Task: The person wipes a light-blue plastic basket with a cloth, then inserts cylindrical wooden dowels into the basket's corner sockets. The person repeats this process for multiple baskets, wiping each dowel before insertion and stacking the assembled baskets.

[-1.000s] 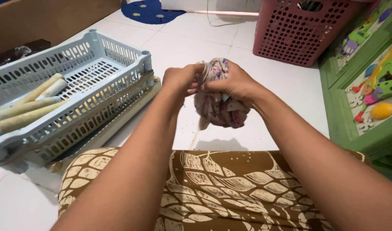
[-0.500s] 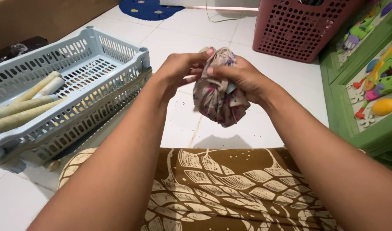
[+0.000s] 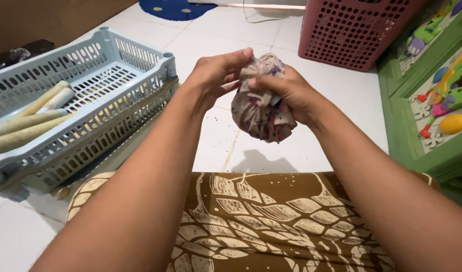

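Both of my hands hold a bunched-up floral cloth (image 3: 263, 113) in the air above the white tiled floor. My left hand (image 3: 216, 75) pinches the cloth's top edge with its fingertips. Around the bundle's right side, my right hand (image 3: 286, 90) is wrapped with the fingers curled over it. The cloth is brownish with small pink and purple flowers, and its lower part hangs in a rounded lump. Below my arms lies a brown fabric with a cream leaf pattern (image 3: 271, 221).
A light blue slatted plastic basket (image 3: 135, 95) sits at left, holding several rolled cream cloths (image 3: 29, 121). A pink perforated laundry basket (image 3: 352, 30) stands at the back right. A green toy mat with colourful shapes (image 3: 442, 95) lies along the right edge. A blue rug (image 3: 175, 7) is far back.
The hands and the cloth bundle have stayed together while the view shifted slightly. The left hand's fingers have moved up to the top of the bundle.
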